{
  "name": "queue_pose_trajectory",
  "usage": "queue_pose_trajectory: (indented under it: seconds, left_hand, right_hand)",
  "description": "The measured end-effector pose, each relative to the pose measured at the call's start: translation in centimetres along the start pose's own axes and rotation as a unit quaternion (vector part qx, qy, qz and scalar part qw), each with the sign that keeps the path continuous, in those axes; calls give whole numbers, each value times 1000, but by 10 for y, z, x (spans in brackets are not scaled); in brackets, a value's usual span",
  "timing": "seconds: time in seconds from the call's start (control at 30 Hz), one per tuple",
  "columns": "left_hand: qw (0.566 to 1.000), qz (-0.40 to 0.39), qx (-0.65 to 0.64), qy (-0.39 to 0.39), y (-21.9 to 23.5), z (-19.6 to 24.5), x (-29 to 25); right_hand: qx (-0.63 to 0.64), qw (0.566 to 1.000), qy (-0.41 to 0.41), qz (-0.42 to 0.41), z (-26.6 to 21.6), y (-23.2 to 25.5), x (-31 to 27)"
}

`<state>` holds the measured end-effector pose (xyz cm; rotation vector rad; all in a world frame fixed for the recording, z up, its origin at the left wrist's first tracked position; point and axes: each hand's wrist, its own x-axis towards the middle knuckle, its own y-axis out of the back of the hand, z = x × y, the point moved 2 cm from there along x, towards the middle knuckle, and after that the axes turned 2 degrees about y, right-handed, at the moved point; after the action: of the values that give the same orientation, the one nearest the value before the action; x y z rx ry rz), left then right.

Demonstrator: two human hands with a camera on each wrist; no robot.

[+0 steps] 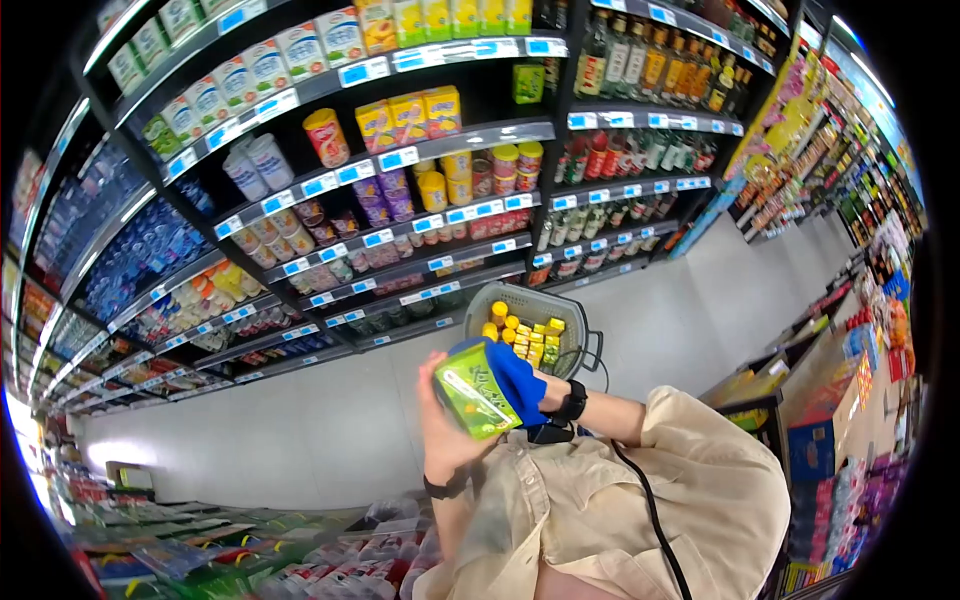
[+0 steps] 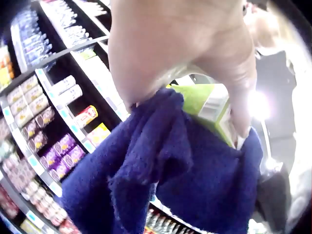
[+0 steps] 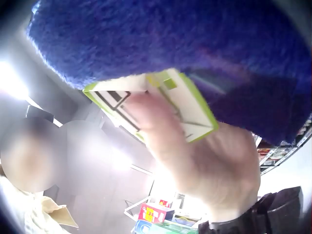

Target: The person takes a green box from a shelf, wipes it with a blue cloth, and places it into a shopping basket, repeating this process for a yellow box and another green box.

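left hand (image 1: 440, 425): grips green carton (image 1: 475, 392), held at chest height
right hand (image 1: 535, 395): under blue cloth (image 1: 515, 378), seemingly clutching it against carton
basket (image 1: 520, 300): just behind, on the floor by shelves (image 1: 400, 160)

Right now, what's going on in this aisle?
A person in a shop aisle holds a green carton up in front of the shelves. One hand grips the carton from below; the other presses a blue cloth over its top and side, and is mostly hidden by it. A basket holding yellow packs hangs on that arm.
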<state>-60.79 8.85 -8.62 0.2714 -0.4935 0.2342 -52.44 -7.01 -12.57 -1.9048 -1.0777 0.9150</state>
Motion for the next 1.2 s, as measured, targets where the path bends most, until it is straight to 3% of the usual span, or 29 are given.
queue_pose_trajectory:
  seconds: [0.03,0.07,0.13,0.23,0.3,0.47,0.57,0.7,0.77,0.87,0.93,1.0,1.07,1.1,1.2]
  left_hand:
    - [994,-35,98,24,7,19,10]
    - [988,-13,148,-40,7,18,9]
    - [979,-6,194,-70,5,23,11]
    - [984,-32,170,-36,4,28,7]
    - [982,-18,186,-23,3,25,4]
    - [970,27,228,-75,8,26,8]
    - [970,46,230,-69,12,30,8]
    - [968,85,234,-35,18,23,5]
    - [973,106,206,0,22,24,5]
    - [976,54,212,11,27,35,8]
    - [981,43,191,-4,26,36,10]
    - [980,27,193,-33,23,33,10]
    - [985,24,168,-41,19,40,11]
    - [986,25,161,-46,17,43,12]
    - [987,23,145,-59,17,51,16]
  right_hand:
    - [-8,998,24,-61,-6,-14,1]
    - [-84,995,49,28,5,21,9]
    - [-285,949,106,82,-20,-42,3]
    - [-309,932,180,62,-16,-50,15]
    - [-298,939,164,47,-10,-36,14]
    - [-265,958,99,47,7,3,10]
    - [-269,956,84,86,10,-7,8]
    - [-295,948,106,55,15,-20,4]
    - [-287,954,70,52,20,-13,5]
    - [-311,948,44,50,27,7,10]
    - [-334,941,51,35,16,-11,7]
    - [-400,906,136,15,12,-13,9]
    - [-345,929,130,-14,4,-7,9]
    - [-327,936,131,15,0,-3,8]
    - [-368,919,140,8,-9,-5,13]
